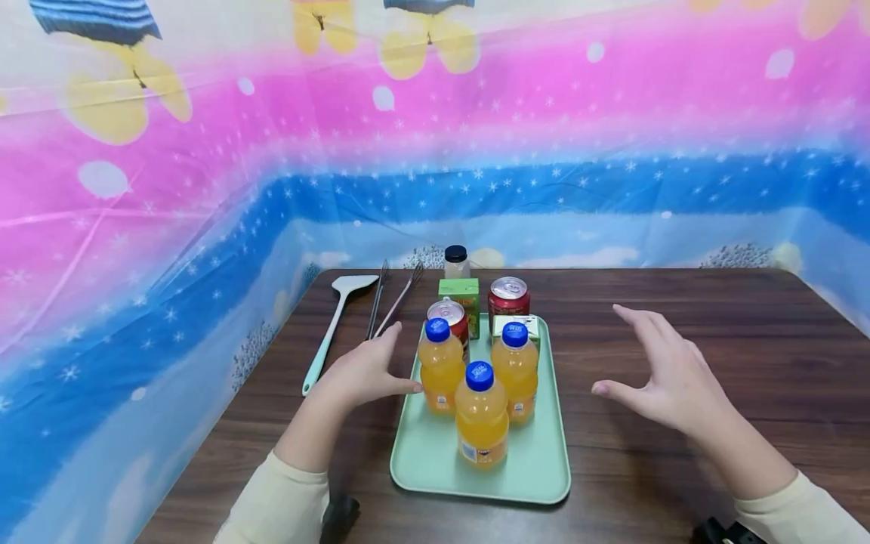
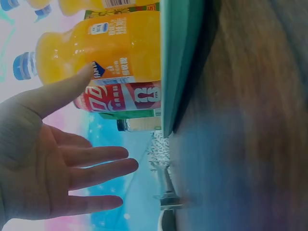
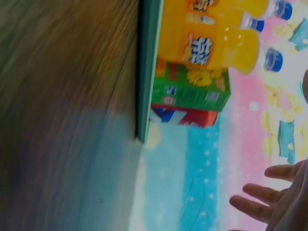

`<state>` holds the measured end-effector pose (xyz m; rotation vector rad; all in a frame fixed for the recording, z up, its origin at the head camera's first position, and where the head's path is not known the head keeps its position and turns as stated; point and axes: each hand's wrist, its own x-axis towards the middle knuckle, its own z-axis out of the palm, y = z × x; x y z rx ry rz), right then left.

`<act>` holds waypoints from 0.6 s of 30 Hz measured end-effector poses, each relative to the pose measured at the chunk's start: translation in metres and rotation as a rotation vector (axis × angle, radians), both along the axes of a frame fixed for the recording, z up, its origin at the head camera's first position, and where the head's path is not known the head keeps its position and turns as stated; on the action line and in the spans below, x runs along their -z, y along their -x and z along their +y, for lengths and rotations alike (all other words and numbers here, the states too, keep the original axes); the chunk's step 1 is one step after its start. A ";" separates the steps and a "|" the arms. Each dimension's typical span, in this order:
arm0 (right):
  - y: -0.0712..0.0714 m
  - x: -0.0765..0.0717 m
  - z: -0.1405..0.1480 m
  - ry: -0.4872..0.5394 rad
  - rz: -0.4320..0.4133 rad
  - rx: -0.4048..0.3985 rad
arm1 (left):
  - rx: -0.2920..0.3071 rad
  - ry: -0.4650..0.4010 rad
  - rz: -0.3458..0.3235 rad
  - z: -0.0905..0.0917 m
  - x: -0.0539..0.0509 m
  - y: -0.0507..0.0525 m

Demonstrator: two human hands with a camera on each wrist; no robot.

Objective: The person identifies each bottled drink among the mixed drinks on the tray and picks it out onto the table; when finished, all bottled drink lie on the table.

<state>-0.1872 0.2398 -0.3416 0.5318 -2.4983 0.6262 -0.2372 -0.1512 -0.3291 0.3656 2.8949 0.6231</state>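
On a light green tray (image 1: 435,476) stand three orange-drink bottles with blue caps: a front bottle (image 1: 481,423), a left bottle (image 1: 440,370) and a right bottle (image 1: 514,366). Behind them are a red can (image 1: 447,311), a second red can (image 1: 510,298), a green drink carton (image 1: 458,289) and another carton (image 1: 515,325), all partly hidden. My left hand (image 1: 363,370) is held beside the tray, fingers extended and thumb towards the left bottle; whether it touches is unclear. Well to the tray's right, my right hand (image 1: 669,374) hovers with fingers spread, holding nothing.
A white-headed spatula (image 1: 333,325) with a pale green handle lies left of the tray. Next to it are two long metal utensils, one a slim tool (image 1: 377,302). A black-lidded jar (image 1: 456,261) stands behind the cartons. A patterned curtain (image 1: 544,189) borders the brown table (image 1: 652,468).
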 end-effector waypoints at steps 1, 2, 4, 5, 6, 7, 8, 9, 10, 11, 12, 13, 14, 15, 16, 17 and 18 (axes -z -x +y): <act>-0.001 -0.001 -0.002 0.033 0.007 -0.026 | -0.002 0.004 0.000 0.000 0.001 0.001; -0.002 -0.002 -0.003 0.064 0.013 -0.053 | -0.002 0.006 -0.001 0.001 0.002 0.003; -0.004 -0.003 -0.007 0.120 0.022 -0.099 | -0.003 0.005 -0.012 0.000 0.005 0.004; -0.006 -0.004 -0.010 0.143 0.027 -0.122 | -0.002 0.000 -0.018 0.000 0.007 0.005; -0.007 -0.005 -0.012 0.158 0.036 -0.140 | 0.001 -0.004 -0.019 -0.001 0.009 0.006; -0.008 -0.006 -0.015 0.168 0.046 -0.154 | 0.008 -0.013 -0.018 -0.001 0.010 0.006; -0.009 -0.007 -0.017 0.175 0.053 -0.168 | 0.012 -0.028 -0.020 -0.002 0.012 0.007; -0.010 -0.008 -0.019 0.182 0.058 -0.181 | 0.013 -0.044 -0.019 -0.002 0.013 0.008; -0.011 -0.009 -0.022 0.190 0.058 -0.193 | 0.014 -0.061 -0.015 -0.002 0.014 0.010; -0.012 -0.010 -0.024 0.201 0.052 -0.204 | 0.014 -0.073 -0.011 -0.002 0.015 0.011; -0.014 -0.012 -0.027 0.206 0.047 -0.218 | 0.009 -0.086 -0.009 -0.002 0.017 0.012; -0.014 -0.013 -0.029 0.211 0.040 -0.233 | -0.001 -0.104 -0.017 -0.002 0.017 0.013; -0.015 -0.014 -0.032 0.216 0.034 -0.249 | -0.017 -0.121 -0.031 -0.001 0.018 0.014; -0.016 -0.015 -0.034 0.220 0.028 -0.267 | -0.034 -0.142 -0.046 0.000 0.019 0.015; -0.017 -0.016 -0.037 0.225 0.021 -0.284 | -0.055 -0.163 -0.067 0.001 0.020 0.016; -0.018 -0.016 -0.040 0.227 0.018 -0.305 | -0.080 -0.184 -0.090 0.002 0.021 0.016; -0.018 -0.017 -0.042 0.229 0.017 -0.325 | -0.105 -0.208 -0.115 0.003 0.021 0.017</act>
